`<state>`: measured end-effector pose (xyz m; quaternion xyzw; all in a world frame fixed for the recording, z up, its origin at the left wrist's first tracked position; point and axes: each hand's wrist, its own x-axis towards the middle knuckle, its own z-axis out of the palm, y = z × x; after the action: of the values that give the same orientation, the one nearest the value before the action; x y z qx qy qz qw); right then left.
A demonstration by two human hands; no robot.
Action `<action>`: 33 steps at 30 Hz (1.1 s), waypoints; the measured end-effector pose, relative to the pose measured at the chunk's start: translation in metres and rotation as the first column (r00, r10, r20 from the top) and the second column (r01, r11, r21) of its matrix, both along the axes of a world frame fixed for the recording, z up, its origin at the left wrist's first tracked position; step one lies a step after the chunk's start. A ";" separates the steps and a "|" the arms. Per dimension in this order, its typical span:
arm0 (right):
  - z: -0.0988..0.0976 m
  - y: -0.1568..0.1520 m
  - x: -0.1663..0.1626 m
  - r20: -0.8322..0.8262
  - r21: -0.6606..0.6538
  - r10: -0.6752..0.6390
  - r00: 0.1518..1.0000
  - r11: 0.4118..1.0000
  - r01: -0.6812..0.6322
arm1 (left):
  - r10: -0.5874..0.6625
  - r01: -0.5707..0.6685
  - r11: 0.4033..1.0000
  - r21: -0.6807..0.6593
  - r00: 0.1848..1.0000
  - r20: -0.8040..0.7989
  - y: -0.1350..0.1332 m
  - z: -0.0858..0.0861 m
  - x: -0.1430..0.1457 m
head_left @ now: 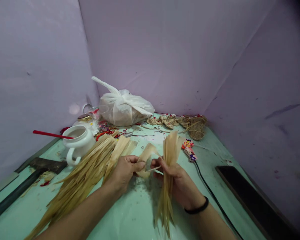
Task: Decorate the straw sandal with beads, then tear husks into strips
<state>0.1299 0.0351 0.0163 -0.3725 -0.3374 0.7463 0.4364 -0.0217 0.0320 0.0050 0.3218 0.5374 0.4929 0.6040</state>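
My left hand [126, 170] pinches a pale strip of dried corn husk [146, 155] between thumb and fingers. Upright in my right hand [180, 181] is a bundle of dried corn husks [170, 150], its frayed ends hanging down below the palm. A thin sliver of husk stretches from the left fingertips across to the right fingers. Both hands are closed, held just above the green table top. Beside my left arm lies a large pile of dried husks [87, 176], partly hidden by the forearm.
A white pot [80, 143] with a red stick [52, 134] and a hammer [40, 166] are at left. Behind lie a tied plastic bag [125, 110] and woven pieces [197, 128]. At right are a patterned corded tool [189, 150] and a dark flat slab [247, 196]. Walls enclose the table.
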 end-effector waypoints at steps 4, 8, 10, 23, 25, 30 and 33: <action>0.017 0.009 0.021 -0.198 -0.038 -0.004 0.980 0.999 -0.003 | 0.037 -0.035 0.999 0.028 0.998 -0.056 0.007 -0.002 -0.006; 0.035 0.013 0.059 -0.364 -0.076 -0.007 0.931 0.997 -0.022 | 0.040 -0.036 0.998 0.046 0.996 -0.079 0.009 -0.001 -0.009; 0.041 0.013 0.076 -0.407 -0.044 -0.025 0.913 0.999 0.008 | 0.039 -0.034 0.998 0.050 0.995 -0.089 0.009 -0.002 -0.010; -0.011 -0.005 -0.014 0.222 0.110 -0.045 0.974 0.994 0.021 | -0.190 0.190 0.980 0.061 0.982 -0.012 -0.008 0.008 0.010; -0.016 -0.007 -0.015 0.246 0.092 -0.047 0.968 0.995 0.025 | -0.214 0.215 0.975 0.057 0.977 -0.013 -0.008 0.009 0.011; -0.011 -0.006 -0.009 0.226 0.032 0.013 0.974 0.999 -0.020 | -0.211 0.214 0.976 0.041 0.976 -0.059 -0.007 0.009 0.006; -0.007 -0.005 -0.008 0.252 0.050 -0.009 0.968 0.999 -0.004 | -0.164 0.165 0.986 0.017 0.984 -0.068 -0.006 0.009 0.004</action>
<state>0.1220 0.0305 0.0095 -0.4538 -0.4083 0.6835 0.4002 -0.0179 0.0260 0.0137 0.3882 0.5231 0.4364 0.6207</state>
